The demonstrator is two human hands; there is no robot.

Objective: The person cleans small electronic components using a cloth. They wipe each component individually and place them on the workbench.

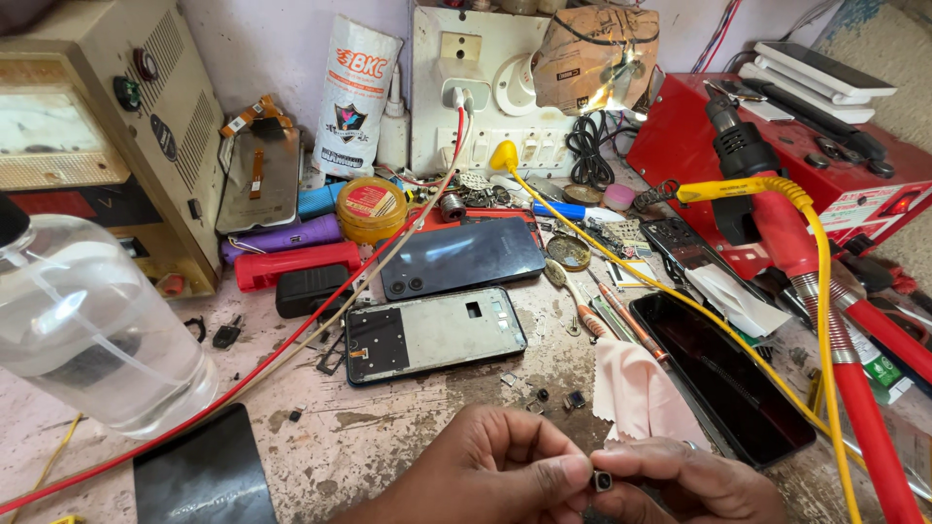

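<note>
Low at the front edge of the workbench (388, 437), the left hand (495, 475) and the right hand (694, 485) meet fingertip to fingertip, both pinched narrow on a small dark square part (603, 480) held between them. That part sits just in front of the phone frame (435, 334), which lies flat with its bare inner side up. Behind the phone frame lies a dark phone (462, 256), back up. To the right of the phone frame a pink cloth (636, 393) rests near the right hand, touching a black screen panel (723, 374). Left of the phone frame stands a clear plastic bottle (87, 325). A red cable (291, 330) runs just past the frame's left end.
</note>
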